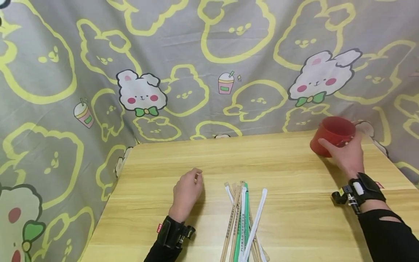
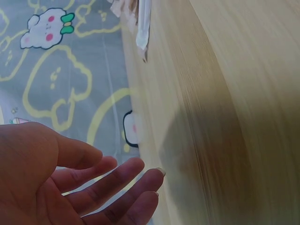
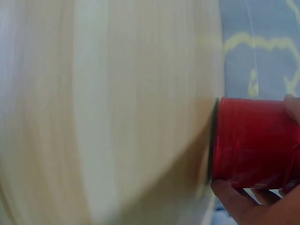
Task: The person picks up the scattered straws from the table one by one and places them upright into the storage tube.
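Note:
At the far right of the table, my right hand (image 1: 348, 156) grips a red cup-like container (image 1: 319, 140) with its mouth facing up. The thumb lies along the near side and the other fingers go round the right side, partly hidden. The right wrist view shows the red container (image 3: 253, 145) close up, fingers on its wall. My left hand (image 1: 188, 191) hovers over the table left of centre, fingers loosely bent with nothing in them. Right of it lies a loose bundle of paper-wrapped straws (image 1: 230, 222), brown, white and green.
The wooden table (image 1: 157, 163) ends at a grey curtain (image 1: 183, 47) printed with yellow outlines and rabbit faces, which hangs along the back and both sides. A white-wrapped straw (image 1: 258, 218) crosses the bundle at a slant.

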`<state>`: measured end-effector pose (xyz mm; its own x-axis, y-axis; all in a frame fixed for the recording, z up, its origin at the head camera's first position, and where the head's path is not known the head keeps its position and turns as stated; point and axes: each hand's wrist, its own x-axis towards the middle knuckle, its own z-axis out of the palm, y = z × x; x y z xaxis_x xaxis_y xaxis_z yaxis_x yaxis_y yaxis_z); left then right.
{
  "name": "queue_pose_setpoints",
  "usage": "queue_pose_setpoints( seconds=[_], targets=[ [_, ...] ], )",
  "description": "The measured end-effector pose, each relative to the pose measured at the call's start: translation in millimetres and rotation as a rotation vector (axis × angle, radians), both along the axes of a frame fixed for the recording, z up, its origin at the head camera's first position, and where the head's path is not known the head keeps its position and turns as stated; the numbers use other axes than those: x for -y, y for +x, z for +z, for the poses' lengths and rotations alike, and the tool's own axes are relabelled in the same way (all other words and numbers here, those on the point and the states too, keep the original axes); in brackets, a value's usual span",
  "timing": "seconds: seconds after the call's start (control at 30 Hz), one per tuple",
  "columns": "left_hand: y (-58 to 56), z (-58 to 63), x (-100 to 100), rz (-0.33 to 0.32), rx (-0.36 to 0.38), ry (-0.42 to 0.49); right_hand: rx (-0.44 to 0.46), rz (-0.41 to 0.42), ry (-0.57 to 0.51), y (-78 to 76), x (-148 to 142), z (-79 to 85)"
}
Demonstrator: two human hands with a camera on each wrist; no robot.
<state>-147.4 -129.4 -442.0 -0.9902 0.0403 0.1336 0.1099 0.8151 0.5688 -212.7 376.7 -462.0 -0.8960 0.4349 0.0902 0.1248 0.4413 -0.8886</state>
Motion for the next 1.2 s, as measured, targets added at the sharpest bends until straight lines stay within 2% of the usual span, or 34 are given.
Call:
queue_pose_setpoints(
  seconds=[0.1, 0.23, 0.5, 0.67, 0.93, 1.07, 1.2],
  targets=[
    [1.5, -0.3, -4, 0.0, 0.012, -0.001, -0.035, 0.073, 0.026, -3.7, 19, 3.3],
    [3.3, -0.5, -10, -0.002, 0.014, -0.003, -0.076, 0.205, 0.056, -6.8, 58, 7.3],
    [9.9, -1.6, -23, -0.028, 0.019, -0.01, -0.019, 0.411, -0.011, -0.9, 150, 11.4],
    [12.3, -2.6, -31, -0.042, 0.014, -0.01, -0.018, 0.48, -0.029, -1.7, 189, 8.2],
    [14.3, -2.1, -47, -0.079, 0.04, -0.001, -0.037, 0.542, -0.045, -3.3, 224, 1.6],
    [17.0, -0.6, -54, -0.1, 0.064, -0.002, -0.057, 0.574, -0.046, -4.2, 230, -0.9],
    [25.4, 0.7, -59, -0.128, 0.109, 0.017, -0.056, 0.619, -0.057, 1.2, 230, 0.1]
  ],
)
